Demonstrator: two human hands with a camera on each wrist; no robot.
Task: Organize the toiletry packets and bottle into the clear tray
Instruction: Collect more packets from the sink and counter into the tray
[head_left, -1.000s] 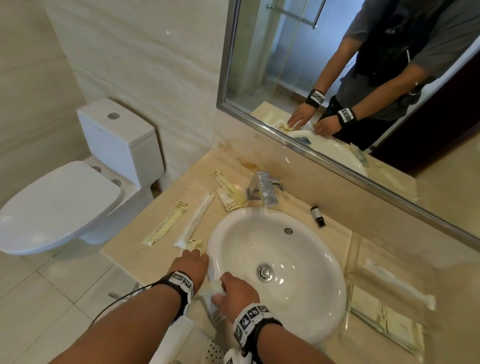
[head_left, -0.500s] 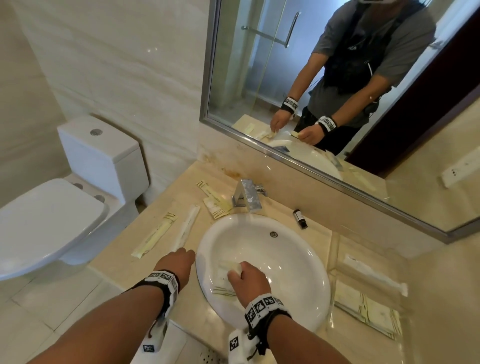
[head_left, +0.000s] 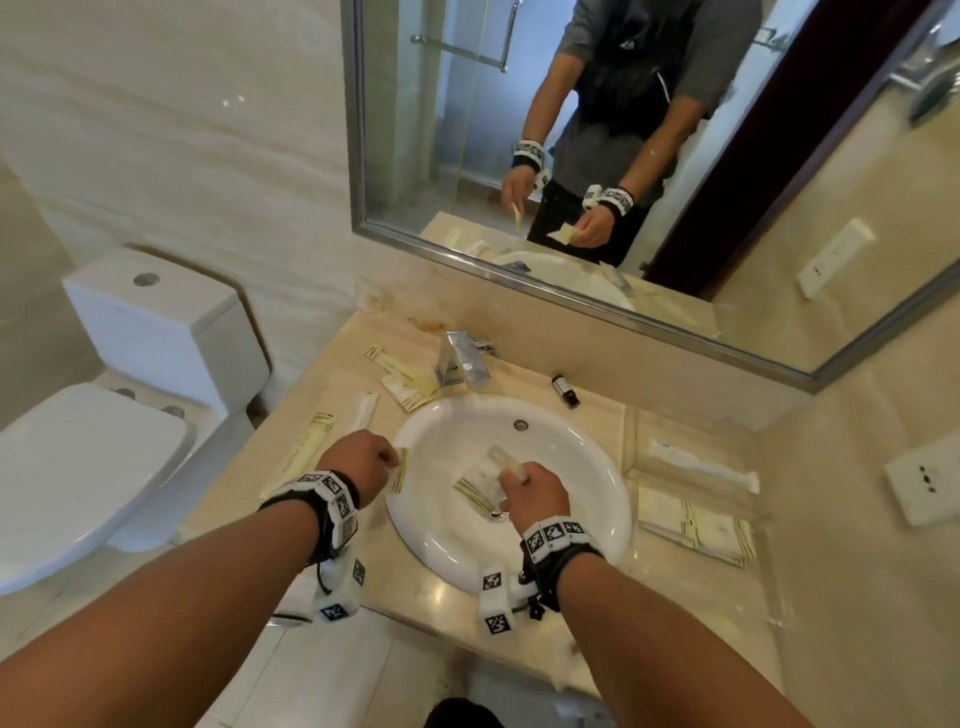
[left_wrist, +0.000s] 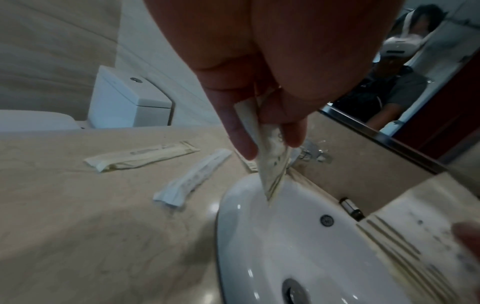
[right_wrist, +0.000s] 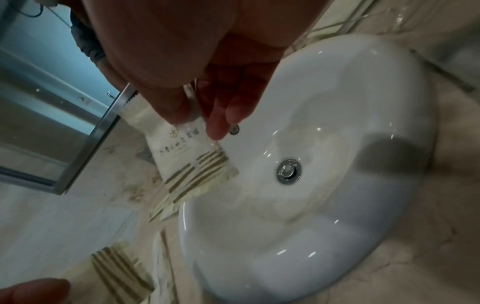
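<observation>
Cream paper packets are in both hands above the white sink (head_left: 597, 525). Right hand (head_left: 530, 496) pinches a striped packet (head_left: 480, 475) over the basin; left hand (head_left: 358, 467) pinches a narrow packet (head_left: 401, 470) over the sink's left rim, long axis hanging downward. Clear tray (head_left: 631, 441) sits on the counter's right side, just beside the sink, already holding packets; the right hand is nearer it. Further packets lie along the counter's left edge, the small bottle (head_left: 564, 389) at the back edge.
</observation>
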